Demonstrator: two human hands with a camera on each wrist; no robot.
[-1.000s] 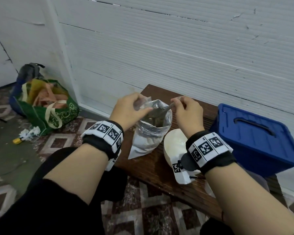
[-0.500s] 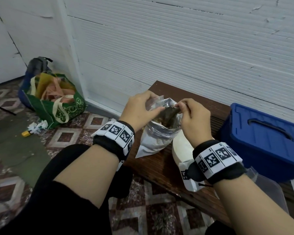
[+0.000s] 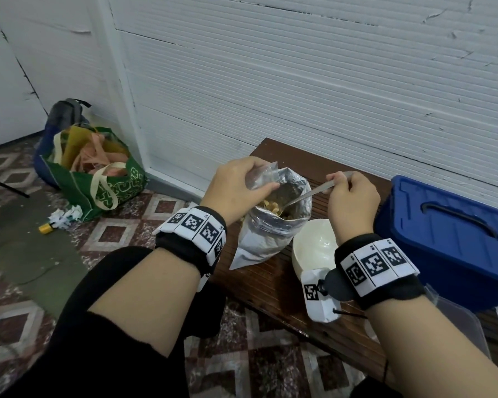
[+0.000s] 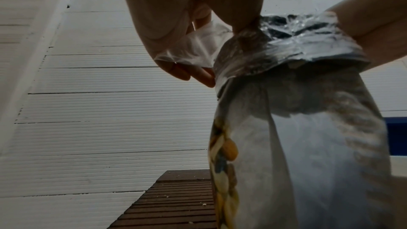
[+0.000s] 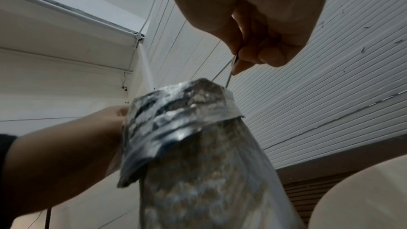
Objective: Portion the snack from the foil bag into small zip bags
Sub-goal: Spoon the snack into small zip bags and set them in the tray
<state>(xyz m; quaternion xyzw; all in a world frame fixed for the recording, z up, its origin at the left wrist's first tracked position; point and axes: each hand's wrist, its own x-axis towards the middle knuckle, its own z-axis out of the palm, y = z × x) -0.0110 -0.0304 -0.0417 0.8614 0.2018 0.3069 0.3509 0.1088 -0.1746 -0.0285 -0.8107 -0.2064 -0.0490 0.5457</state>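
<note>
Now spoon deeper in foil bag | snack visible | right hand raised

White ribbed wall, patterned, seemingly tiled floor

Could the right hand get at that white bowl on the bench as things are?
Probably yes: the white bowl sits uncovered just beneath the right hand, but that hand holds a spoon dipped into the foil bag.

A: The metal spoon's bowl sinks among the snack pieces inside the crinkled silver foil bag.

B: And the right wrist band covers part of the round white bowl; the blue plastic lidded box runs past the frame edge.
</note>
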